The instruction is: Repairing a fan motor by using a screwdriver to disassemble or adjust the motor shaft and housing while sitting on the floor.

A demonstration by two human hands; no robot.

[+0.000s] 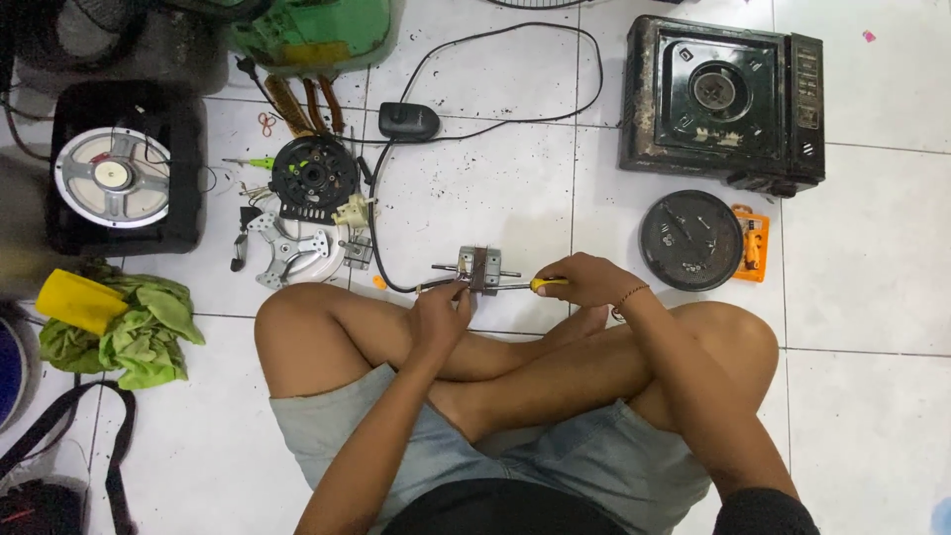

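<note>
Glossy white tiles, metal motor

The floor is of large white tiles with dark grout lines, speckled with small dark crumbs. Even, soft light falls across it. No walls or windows are in view.

This looks like a home floor turned into a makeshift repair spot. The person sits cross-legged on white floor tiles with dark grout lines, and small dark crumbs of debris lie scattered over them. Taken-apart appliances ring the spot: a worn black portable gas stove, a bare loudspeaker lying face up in its black box, a black fan motor housing with loose wires, and a round dark lid holding screws. Green rags lie crumpled at one side.
</note>
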